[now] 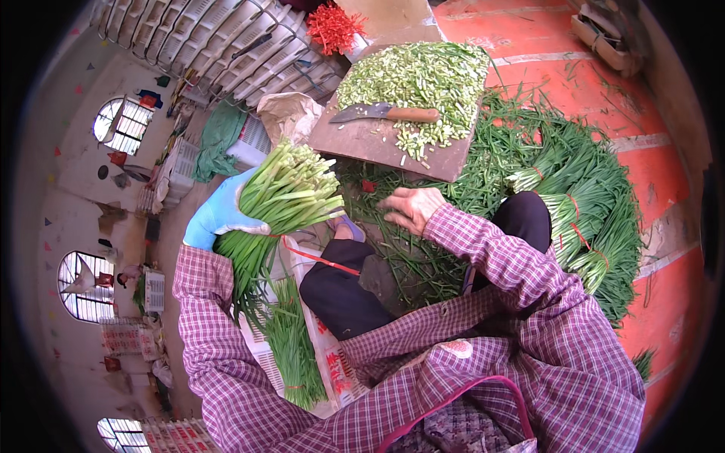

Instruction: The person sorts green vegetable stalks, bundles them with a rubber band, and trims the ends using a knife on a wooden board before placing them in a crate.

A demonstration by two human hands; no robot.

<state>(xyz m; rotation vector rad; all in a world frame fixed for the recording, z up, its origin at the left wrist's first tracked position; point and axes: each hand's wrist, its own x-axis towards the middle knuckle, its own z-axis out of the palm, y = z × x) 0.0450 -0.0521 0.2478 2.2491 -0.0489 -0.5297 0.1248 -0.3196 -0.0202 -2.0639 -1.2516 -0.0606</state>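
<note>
My left hand (pixel 224 206), in a blue work glove with a pale palm, grips a thick bunch of garlic chives (pixel 283 184), cut white ends upward. A red tie (pixel 320 259) circles the bunch and its loose end trails to the right. Bare and slightly blurred, my right hand (pixel 414 209) holds nothing, fingers apart, above loose chive leaves. Beyond it, a wooden board (pixel 362 141) bears a heap of chopped chive ends (pixel 413 79) and a knife with a wooden handle (pixel 412 114). Under my left forearm, a white plastic crate (pixel 308 283) holds tied chives (pixel 294 340).
Tied chive bunches (pixel 589 226) lie on an orange tarp (pixel 651 170) at right. Red ties (pixel 335 28) are heaped behind the board. Stacked white crates (pixel 221 45) line the upper left. A green cloth (pixel 220 136) lies near a crate. Another person (pixel 131 274) is far left.
</note>
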